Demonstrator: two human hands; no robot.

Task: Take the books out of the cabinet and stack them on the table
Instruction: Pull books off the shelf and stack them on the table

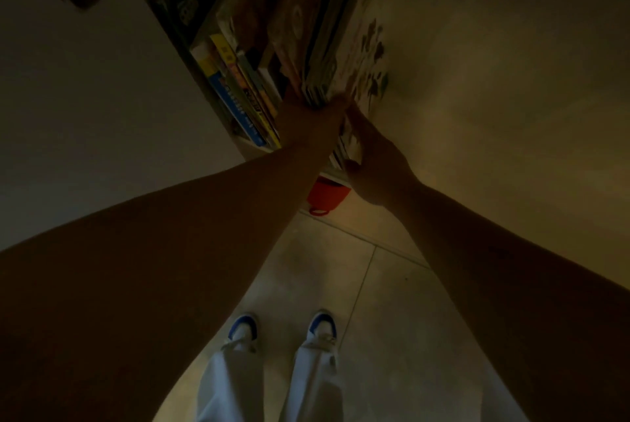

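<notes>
- Hands flank one bundle: my left hand [308, 115] presses its left side, my right hand [371, 152] its right, clamping together.
- Books [317, 57] stand upright in the cabinet [180, 43], spines toward me.
- I judge the pull comes straight back.

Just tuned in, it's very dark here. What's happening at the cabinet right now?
A person stands at the cabinet with both arms stretched out. The left hand and right hand close on either side of a bundle of thin books standing on the shelf. More books stand to the left, untouched. No table is in view, so nothing is stacked yet as far as can be seen.
</notes>
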